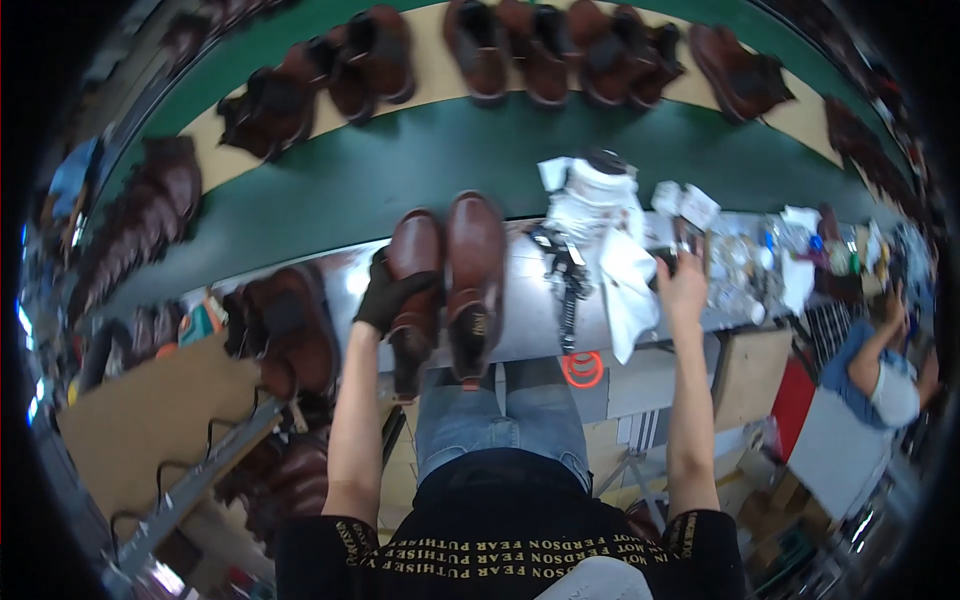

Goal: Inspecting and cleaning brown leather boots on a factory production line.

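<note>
Two brown leather boots stand side by side at the metal edge of the bench, toes pointing away from me. My left hand [388, 295], in a dark glove, is closed around the left boot [415, 245]. The right boot [475, 240] is right beside it, with no hand on it. Off to the right, my right hand [682, 285] is closed beside a small brown object [688, 236] with white material at its top. Blur hides what these fingers hold. Between my hands lie a white cloth [628, 285] and a bundle of dark strips [568, 280].
Rows of brown boots [545, 60] line the far side of the green surface [420, 150]. Clear plastic bottles [738, 270] crowd the bench at right. More boots [295, 325] and a brown board [160, 385] are at left. Another person [880, 375] sits at far right.
</note>
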{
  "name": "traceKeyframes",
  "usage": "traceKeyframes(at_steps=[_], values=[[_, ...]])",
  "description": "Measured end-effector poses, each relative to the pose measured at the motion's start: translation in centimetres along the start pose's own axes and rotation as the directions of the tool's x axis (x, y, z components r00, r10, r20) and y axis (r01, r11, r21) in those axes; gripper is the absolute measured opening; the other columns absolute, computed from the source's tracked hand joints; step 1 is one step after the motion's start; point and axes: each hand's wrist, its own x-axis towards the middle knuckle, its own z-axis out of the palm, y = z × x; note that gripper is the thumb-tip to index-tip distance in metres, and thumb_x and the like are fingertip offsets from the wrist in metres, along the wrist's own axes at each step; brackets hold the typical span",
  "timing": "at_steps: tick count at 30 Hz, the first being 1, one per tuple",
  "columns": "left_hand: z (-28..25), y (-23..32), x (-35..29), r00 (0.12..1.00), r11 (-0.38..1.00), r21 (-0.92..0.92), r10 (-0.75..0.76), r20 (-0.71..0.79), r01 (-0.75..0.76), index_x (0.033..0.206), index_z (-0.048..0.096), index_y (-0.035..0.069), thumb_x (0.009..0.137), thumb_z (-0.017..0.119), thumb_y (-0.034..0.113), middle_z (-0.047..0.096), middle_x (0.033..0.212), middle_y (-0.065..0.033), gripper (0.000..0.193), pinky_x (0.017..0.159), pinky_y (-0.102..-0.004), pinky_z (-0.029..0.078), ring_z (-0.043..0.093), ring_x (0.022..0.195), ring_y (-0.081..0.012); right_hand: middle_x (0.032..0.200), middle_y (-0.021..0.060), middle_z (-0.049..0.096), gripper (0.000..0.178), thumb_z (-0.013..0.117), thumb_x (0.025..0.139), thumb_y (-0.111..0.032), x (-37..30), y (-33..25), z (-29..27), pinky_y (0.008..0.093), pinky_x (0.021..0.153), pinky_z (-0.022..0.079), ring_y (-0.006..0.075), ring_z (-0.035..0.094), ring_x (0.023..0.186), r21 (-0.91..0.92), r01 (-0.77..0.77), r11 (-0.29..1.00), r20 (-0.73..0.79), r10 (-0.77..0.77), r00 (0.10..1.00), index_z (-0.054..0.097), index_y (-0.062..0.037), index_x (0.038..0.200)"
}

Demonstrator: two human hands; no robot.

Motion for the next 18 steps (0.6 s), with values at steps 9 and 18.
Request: traceKeyframes(at_steps=[9, 18], values=[[-1.2, -0.2, -1.1, 0.999, 0.988, -0.153, -0.026, -0.032, 0.020, 0.130, 0.031, -0.004, 0.059, 0.083, 0.024, 0.047, 0.120, -0.0172, 0.093, 0.091, -0.0357, 0.044, 0.050, 0.108, -0.0267, 0.077, 0.0126, 0.063, 0.013, 0.058, 0.075, -0.003, 3.1, 6.4, -9.6, 0.0380, 0.064, 0.048, 0.0295, 0.062, 0.069, 0.058, -0.330, 0.942, -0.476, 0.316, 0.820, 0.064, -0.0026, 0.086], [-0.7, 0.8, -0.6, 1.000, 0.996, 0.091, 0.023, -0.016, -0.021, 0.126, 0.037, -0.001, 0.058, 0.081, 0.042, 0.048, 0.117, -0.0176, 0.092, 0.089, -0.0383, 0.045, 0.051, 0.105, -0.0284, 0.100, 0.0156, 0.062, 0.046, 0.072, 0.062, -0.015, 10.0, 26.8, -1.5, 0.0411, 0.084, 0.045, 0.0333, 0.058, 0.096, 0.008, 0.209, 0.978, 0.090, -0.209, 0.974, 0.060, -0.0036, 0.105]])
